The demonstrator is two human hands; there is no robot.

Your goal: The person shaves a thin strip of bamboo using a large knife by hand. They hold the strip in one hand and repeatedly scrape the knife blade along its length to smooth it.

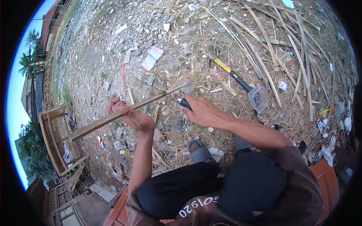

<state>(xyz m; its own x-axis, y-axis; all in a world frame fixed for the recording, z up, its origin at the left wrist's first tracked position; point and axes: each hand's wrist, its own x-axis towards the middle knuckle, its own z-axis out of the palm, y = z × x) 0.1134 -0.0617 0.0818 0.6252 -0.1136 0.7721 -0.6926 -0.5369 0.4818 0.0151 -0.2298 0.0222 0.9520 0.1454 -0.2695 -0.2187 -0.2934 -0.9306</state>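
A long wooden strip (90, 128) slants up from the left toward the middle, above the ground. My left hand (135, 117) is closed round it, fingers curled over the wood. Close to the strip's upper right end, my right hand (203, 109) grips the black handle (184, 104) of a hand tool with a silver collar. A thin dark line like a blade seen edge-on runs up and left from the strip, in line with this handle. Whether it is a knife or a saw I cannot tell.
A hammer (233, 75) with a yellow and black handle lies ahead, beside a clear plastic tub (258, 99) of what look like nails. Long wood strips (264, 45) are heaped at the far right. A lattice wooden frame (58, 139) stands at left. Stones and litter cover the ground.
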